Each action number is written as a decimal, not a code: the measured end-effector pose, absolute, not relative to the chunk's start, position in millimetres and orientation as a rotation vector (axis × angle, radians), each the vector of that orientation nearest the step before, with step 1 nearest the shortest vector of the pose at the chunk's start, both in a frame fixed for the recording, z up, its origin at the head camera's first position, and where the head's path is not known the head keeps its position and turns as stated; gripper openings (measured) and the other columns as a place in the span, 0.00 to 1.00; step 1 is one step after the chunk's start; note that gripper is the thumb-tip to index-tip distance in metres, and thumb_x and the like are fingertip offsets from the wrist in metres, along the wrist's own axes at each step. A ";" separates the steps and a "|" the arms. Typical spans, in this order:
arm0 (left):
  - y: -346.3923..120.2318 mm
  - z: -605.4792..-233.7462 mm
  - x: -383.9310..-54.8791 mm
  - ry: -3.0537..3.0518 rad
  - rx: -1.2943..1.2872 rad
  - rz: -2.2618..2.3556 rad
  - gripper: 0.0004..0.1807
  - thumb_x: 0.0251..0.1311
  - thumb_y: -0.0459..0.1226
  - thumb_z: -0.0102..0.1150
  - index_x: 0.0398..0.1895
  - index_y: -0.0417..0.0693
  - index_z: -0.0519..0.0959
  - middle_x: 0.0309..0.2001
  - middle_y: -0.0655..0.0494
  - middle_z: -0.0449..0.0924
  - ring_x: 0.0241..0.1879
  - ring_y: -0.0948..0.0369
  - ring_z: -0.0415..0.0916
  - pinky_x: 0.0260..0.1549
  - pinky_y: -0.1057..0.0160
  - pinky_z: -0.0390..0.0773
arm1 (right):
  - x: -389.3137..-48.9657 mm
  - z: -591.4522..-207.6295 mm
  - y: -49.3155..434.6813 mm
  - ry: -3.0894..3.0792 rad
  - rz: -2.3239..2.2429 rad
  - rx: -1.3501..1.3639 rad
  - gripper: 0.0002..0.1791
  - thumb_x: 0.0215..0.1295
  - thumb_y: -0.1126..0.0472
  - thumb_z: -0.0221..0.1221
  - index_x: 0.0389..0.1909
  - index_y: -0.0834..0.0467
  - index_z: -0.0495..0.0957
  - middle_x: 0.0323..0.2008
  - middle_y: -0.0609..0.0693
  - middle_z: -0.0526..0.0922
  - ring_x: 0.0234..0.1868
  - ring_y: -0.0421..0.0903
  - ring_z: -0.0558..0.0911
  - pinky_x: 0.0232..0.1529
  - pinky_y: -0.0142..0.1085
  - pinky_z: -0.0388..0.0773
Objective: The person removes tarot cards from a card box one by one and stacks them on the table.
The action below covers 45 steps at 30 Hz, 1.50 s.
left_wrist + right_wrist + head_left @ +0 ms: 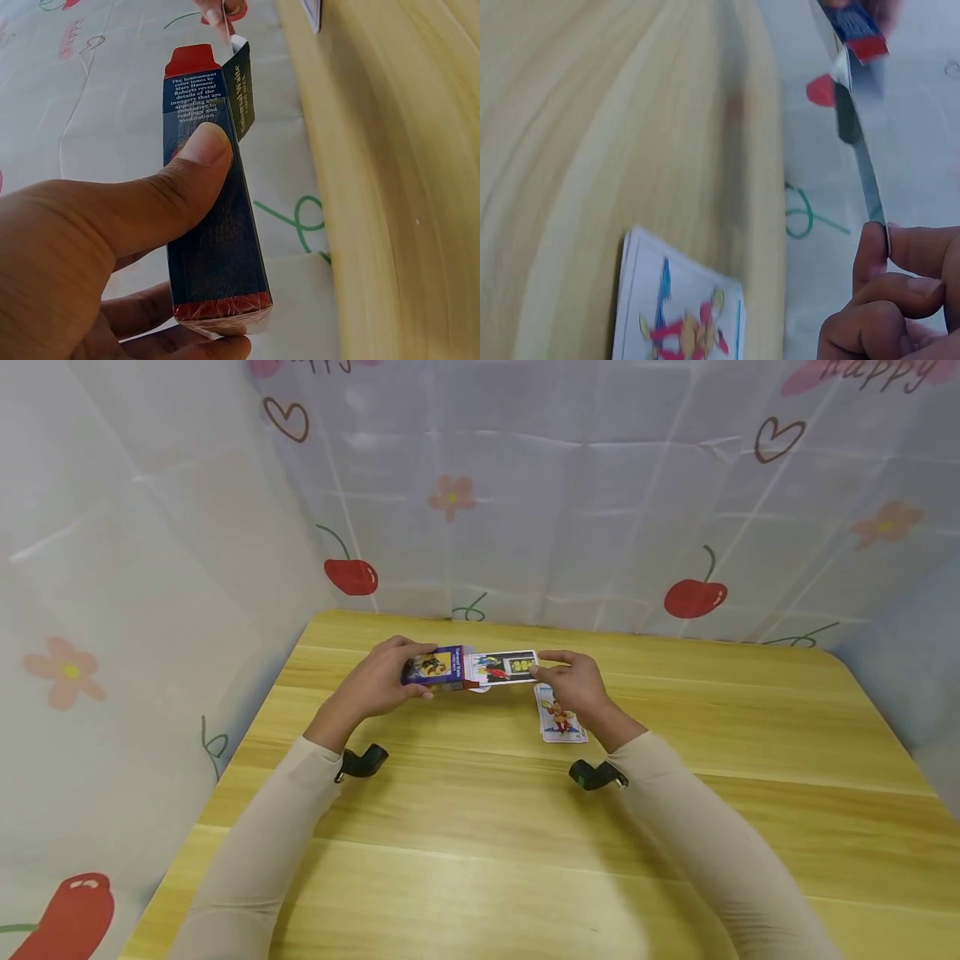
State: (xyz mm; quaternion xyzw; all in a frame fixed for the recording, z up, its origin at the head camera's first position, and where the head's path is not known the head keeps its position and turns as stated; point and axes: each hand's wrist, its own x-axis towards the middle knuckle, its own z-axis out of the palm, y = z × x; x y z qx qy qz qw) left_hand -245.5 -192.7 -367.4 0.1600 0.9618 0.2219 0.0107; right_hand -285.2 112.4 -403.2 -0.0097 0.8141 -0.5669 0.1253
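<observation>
My left hand grips a dark blue card box, its thumb along the narrow printed side in the left wrist view. A red side flap and the box's open end face the right hand. Between thumb and fingertips my right hand pinches a picture card, held nearly level at the mouth of the box. The card shows edge-on in the right wrist view. Below the right hand, a small stack of cards lies face up on the wooden table.
A printed curtain with cherries, hearts and flowers hangs behind the table's far edge, and another covers the left side. Black wrist mounts stick out inward from both sleeves.
</observation>
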 end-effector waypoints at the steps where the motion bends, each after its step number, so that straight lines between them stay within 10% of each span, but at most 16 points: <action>1: -193.8 -367.4 -245.4 3.000 0.500 0.696 0.40 0.54 0.43 0.73 0.71 0.51 0.68 0.63 0.42 0.70 0.60 0.48 0.69 0.61 0.45 0.72 | -286.6 -403.2 116.9 2.371 -1.669 -0.002 0.25 0.71 0.52 0.58 0.66 0.55 0.73 0.50 0.63 0.81 0.16 0.35 0.59 0.19 0.30 0.60; 11: -199.5 -367.5 -244.5 2.999 0.510 0.724 0.39 0.55 0.43 0.72 0.71 0.48 0.69 0.64 0.40 0.70 0.61 0.46 0.69 0.62 0.44 0.71 | -301.4 -408.3 156.5 2.490 -1.631 0.159 0.20 0.76 0.55 0.49 0.63 0.58 0.76 0.51 0.56 0.77 0.22 0.38 0.64 0.20 0.28 0.61; 19: -197.0 -366.9 -243.5 2.991 0.497 0.709 0.39 0.55 0.43 0.72 0.71 0.50 0.68 0.64 0.41 0.70 0.61 0.46 0.69 0.62 0.44 0.71 | -308.2 -424.7 162.6 2.704 -1.141 -0.038 0.18 0.77 0.55 0.49 0.54 0.60 0.81 0.51 0.61 0.78 0.45 0.50 0.73 0.41 0.36 0.71; 45: -193.4 -373.1 -243.5 2.985 0.495 0.713 0.39 0.55 0.43 0.72 0.71 0.52 0.69 0.64 0.41 0.70 0.62 0.47 0.69 0.62 0.44 0.72 | -294.4 -427.7 134.7 2.979 -0.914 -0.201 0.17 0.74 0.49 0.52 0.44 0.59 0.78 0.37 0.56 0.83 0.33 0.51 0.80 0.34 0.42 0.75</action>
